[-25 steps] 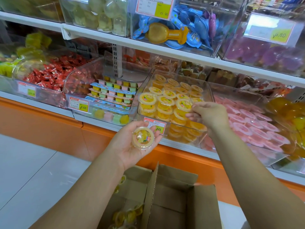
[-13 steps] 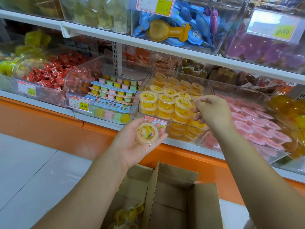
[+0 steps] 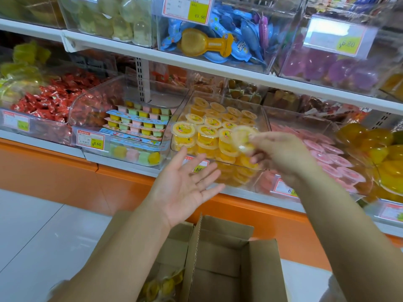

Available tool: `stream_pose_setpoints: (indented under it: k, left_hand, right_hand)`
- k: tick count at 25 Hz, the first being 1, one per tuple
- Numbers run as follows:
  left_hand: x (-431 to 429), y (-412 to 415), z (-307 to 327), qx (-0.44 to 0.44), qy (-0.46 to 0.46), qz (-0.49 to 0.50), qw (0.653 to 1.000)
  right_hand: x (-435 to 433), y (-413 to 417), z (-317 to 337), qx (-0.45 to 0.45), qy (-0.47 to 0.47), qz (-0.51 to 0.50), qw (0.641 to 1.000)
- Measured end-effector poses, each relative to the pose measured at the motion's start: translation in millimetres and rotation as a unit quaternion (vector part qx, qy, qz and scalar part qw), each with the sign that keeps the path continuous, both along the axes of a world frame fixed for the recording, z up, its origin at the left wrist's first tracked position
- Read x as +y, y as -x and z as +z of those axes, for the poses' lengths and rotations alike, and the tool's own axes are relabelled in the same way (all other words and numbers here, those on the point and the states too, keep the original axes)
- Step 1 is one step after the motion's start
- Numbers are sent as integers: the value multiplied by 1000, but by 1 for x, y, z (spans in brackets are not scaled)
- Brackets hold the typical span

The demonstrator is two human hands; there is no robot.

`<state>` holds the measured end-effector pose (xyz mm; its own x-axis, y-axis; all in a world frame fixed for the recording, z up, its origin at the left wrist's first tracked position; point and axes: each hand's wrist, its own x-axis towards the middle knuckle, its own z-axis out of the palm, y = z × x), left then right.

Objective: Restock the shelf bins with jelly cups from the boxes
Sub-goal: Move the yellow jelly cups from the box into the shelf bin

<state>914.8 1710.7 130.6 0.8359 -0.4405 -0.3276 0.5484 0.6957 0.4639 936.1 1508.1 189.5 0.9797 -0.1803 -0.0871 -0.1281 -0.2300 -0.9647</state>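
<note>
Your right hand (image 3: 281,158) grasps a jelly cup (image 3: 241,138) just above the bin (image 3: 182,109), likely to fill its front row; your left hand (image 3: 185,188) hovers released, palm up (free for the box (image 3: 218,258) below).

Red-wrapped sweets (image 3: 50,101) heaped far left, blue packets (image 3: 237,40) around an amber scoop-like piece (image 3: 196,43) high in the middle, purple lumps (image 3: 340,68), perhaps sweets, far right, yellow price tag (image 3: 96,141), orange plinth (image 3: 54,171), white floor (image 3: 43,232) near left
</note>
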Motion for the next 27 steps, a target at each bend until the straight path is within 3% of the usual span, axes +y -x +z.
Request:
stream_pose_setpoints:
  k: [3, 12, 14, 16, 18, 19, 20, 22, 23, 25, 27]
  left_hand:
    - [3, -1, -1, 26, -27, 22, 999]
    - [4, 0, -7, 57, -89, 17, 994]
    - [3, 0, -6, 44, -122, 21, 991]
    - [3, 1, -1, 8, -185, 46, 982]
    - [4, 0, 8, -60, -288, 112, 949]
    - [8, -3, 12, -116, -375, 156, 906]
    - [13, -9, 16, -188, -477, 202, 834]
    - [24, -25, 23, -334, -632, 254, 652]
    - [29, -35, 25, -388, -672, 245, 581]
    - [30, -60, 22, -464, -721, 183, 481]
    - [21, -78, 15, -496, -755, 115, 414]
  right_hand:
    - [-33, -18, -6, -35, 8, -114, 993]
    - [-24, -30, -23, 0, 19, -102, 995]
    - [-23, -26, -19, -14, 131, -124, 983]
    - [-22, -24, -15, -73, 341, -172, 921]
    - [-12, -23, -13, -163, 464, -119, 863]
    - [-7, -24, -15, -193, 497, -53, 844]
    - [0, -25, -18, -200, 521, 14, 830]
    - [7, -30, -23, -170, 547, 87, 815]
    - [8, -33, -25, -154, 553, 101, 813]
    - [9, -39, -27, -148, 560, 106, 808]
    - [9, -43, -29, -143, 555, 105, 812]
